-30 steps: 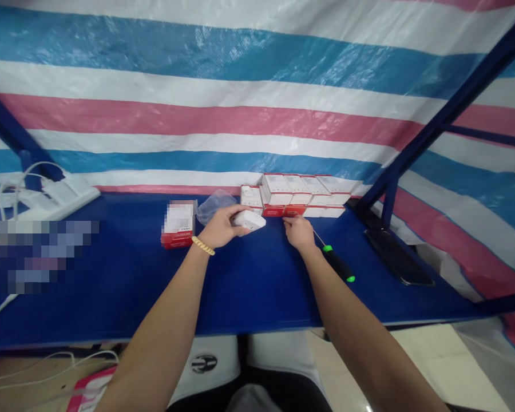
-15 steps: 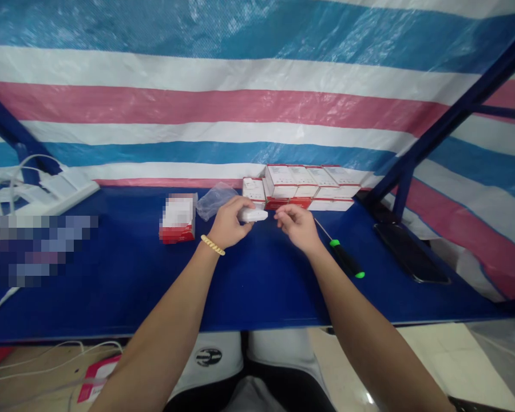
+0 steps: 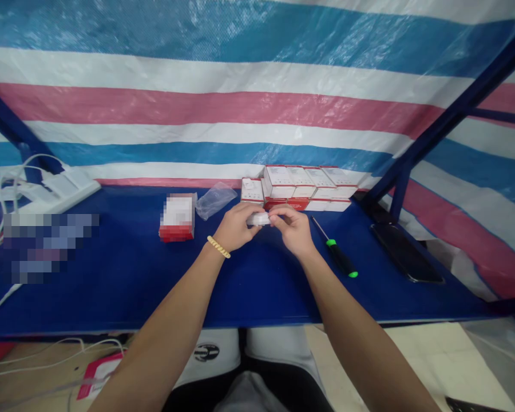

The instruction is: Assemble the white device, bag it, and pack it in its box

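My left hand point(image 3: 236, 229) is closed around a small white plastic device point(image 3: 258, 218), held just above the blue table point(image 3: 124, 280). My right hand point(image 3: 292, 228) meets it from the right, fingertips pinched on the device's right end. Most of the device is hidden between the two hands. A beaded bracelet sits on my left wrist. A screwdriver point(image 3: 336, 253) with a black and green handle lies on the table just right of my right hand.
A row of red and white boxes point(image 3: 302, 189) stands at the back, a crumpled clear plastic bag point(image 3: 214, 199) to its left. One more red and white box point(image 3: 177, 217) sits left of my hands. A white power strip point(image 3: 60, 191) with cables lies far left, a dark phone point(image 3: 405, 260) at the right.
My right hand lifted off the table by the boxes and moved left onto the device's end. My left hand has kept its grip on the device.
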Available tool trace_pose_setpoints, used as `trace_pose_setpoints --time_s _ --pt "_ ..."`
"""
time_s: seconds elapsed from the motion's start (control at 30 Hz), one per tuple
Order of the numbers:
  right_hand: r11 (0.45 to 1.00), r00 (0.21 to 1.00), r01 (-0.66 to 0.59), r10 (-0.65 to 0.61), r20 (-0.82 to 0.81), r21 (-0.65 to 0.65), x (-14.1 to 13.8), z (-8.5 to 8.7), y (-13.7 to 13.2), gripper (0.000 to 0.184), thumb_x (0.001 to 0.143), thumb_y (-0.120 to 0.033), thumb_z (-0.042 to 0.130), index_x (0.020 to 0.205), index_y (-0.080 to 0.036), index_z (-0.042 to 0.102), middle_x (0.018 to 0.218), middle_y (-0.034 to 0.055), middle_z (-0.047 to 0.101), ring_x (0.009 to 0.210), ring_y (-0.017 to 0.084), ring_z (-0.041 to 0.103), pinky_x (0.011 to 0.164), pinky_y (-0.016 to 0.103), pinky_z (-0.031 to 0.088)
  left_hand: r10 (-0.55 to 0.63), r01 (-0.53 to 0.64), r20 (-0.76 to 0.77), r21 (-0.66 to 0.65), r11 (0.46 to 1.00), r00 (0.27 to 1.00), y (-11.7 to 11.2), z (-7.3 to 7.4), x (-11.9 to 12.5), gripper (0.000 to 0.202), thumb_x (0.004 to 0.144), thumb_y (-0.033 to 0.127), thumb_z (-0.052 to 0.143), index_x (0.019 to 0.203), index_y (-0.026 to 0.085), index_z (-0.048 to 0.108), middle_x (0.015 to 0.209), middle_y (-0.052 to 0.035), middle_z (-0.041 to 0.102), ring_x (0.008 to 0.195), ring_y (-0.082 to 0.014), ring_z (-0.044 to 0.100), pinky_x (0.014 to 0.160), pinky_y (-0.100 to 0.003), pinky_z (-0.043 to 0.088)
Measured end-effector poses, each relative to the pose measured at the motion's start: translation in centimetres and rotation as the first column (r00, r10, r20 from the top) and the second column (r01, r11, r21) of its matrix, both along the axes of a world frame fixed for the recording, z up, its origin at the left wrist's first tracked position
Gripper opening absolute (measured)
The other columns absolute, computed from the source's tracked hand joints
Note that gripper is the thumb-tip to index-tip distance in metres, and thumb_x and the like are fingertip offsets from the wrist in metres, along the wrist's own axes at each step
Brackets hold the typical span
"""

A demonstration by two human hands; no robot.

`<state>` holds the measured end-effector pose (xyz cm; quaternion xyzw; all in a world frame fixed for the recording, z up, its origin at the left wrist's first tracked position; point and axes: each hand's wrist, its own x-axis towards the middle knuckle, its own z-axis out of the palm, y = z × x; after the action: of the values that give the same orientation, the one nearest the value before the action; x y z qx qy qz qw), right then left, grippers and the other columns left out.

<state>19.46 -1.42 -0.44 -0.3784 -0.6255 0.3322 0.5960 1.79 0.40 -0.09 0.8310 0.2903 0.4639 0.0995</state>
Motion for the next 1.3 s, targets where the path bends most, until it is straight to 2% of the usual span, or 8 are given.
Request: trace_pose_setpoints --time_s 0.13,0.37,0.63,0.83,0.93,1.1,1.3 --pt "1.000 1.000 -0.004 0.003 -0.019 -0.027 0.1 0.1 0.0 0.008 0.075 -0.029 0.069 0.074 -0.021 0.067 0.082 0.0005 0.064 0.065 0.011 0.056 0.065 0.030 0.047 0.026 -0.024 -0.030 0.071 0.997 0.999 0.1 -0.2 0.1 0.031 0.074 0.010 0.070 0.104 0.017 0.063 0.105 -0.0078 0.070 0.099 -0.0211 0.064 0.091 -0.038 0.051" --pt "0.992 0.999 0.017 -0.023 -0.050 -0.124 0.3 -0.1 0.0 0.014 0.070 -0.030 0.071 0.076 -0.020 0.065 0.077 -0.0006 0.065 0.065 0.011 0.055 0.066 0.030 0.047 0.028 -0.023 -0.041 0.108 0.994 0.999 -0.2 -0.1 0.4 0.025 0.078 0.012 0.068 0.102 0.017 0.064 0.104 -0.0085 0.070 0.098 -0.0210 0.065 0.091 -0.039 0.051" --pt "0.981 0.984 -0.095 0.067 -0.167 -0.168 0.5 -0.6 0.2 0.016 0.067 -0.032 0.074 0.073 -0.021 0.065 0.069 -0.0030 0.060 0.060 0.009 0.051 0.060 0.027 0.042 0.009 0.005 -0.091 0.154 0.988 0.996 -0.4 -0.1 0.6 0.024 0.081 0.013 0.064 0.105 0.018 0.063 0.108 -0.0094 0.069 0.103 -0.0224 0.065 0.094 -0.041 0.050" --pt "0.941 0.942 -0.177 0.077 -0.326 -0.288 0.4 -0.1 -0.2 0.027 0.055 -0.032 0.082 0.069 -0.020 0.064 0.064 -0.0035 0.059 0.054 0.008 0.047 0.053 0.025 0.036 -0.020 0.029 -0.075 0.118 0.993 0.997 -0.5 -0.5 0.7 0.028 0.084 0.015 0.061 0.111 0.018 0.058 0.112 -0.0100 0.068 0.106 -0.0224 0.065 0.095 -0.041 0.051" --pt "0.937 0.928 -0.163 0.039 -0.370 -0.310 0.1 0.2 -0.4 0.030 0.053 -0.033 0.084 0.069 -0.019 0.063 0.058 -0.0047 0.055 0.051 0.007 0.044 0.050 0.024 0.033 -0.052 0.056 -0.045 0.108 0.993 0.998 -0.5 -0.6 0.8 0.029 0.084 0.015 0.060 0.112 0.017 0.057 0.113 -0.0108 0.067 0.107 -0.0224 0.064 0.096 -0.041 0.051" --pt "0.952 0.931 -0.117 0.005 -0.365 -0.284 -0.5 1.1 -0.4 0.033 0.050 -0.035 0.086 0.067 -0.020 0.062 0.058 -0.0053 0.054 0.051 0.006 0.041 0.048 0.023 0.031 -0.053 0.052 0.016 0.005 0.999 0.998 -0.7 -0.2 0.7 0.030 0.085 0.024 0.062 0.114 0.018 0.055 0.111 -0.0098 0.067 0.105 -0.0218 0.064 0.092 -0.038 0.051" --pt "0.930 0.928 -0.160 0.027 -0.371 -0.332 -1.4 2.5 0.0 0.034 0.050 -0.036 0.085 0.064 -0.018 0.060 0.059 -0.0048 0.052 0.053 0.006 0.043 0.044 0.019 0.026 -0.017 0.023 0.112 -0.049 0.999 0.994 -0.6 -0.3 0.5 0.030 0.082 0.024 0.065 0.110 0.018 0.055 0.105 -0.0077 0.066 0.096 -0.0200 0.064 0.085 -0.034 0.052"
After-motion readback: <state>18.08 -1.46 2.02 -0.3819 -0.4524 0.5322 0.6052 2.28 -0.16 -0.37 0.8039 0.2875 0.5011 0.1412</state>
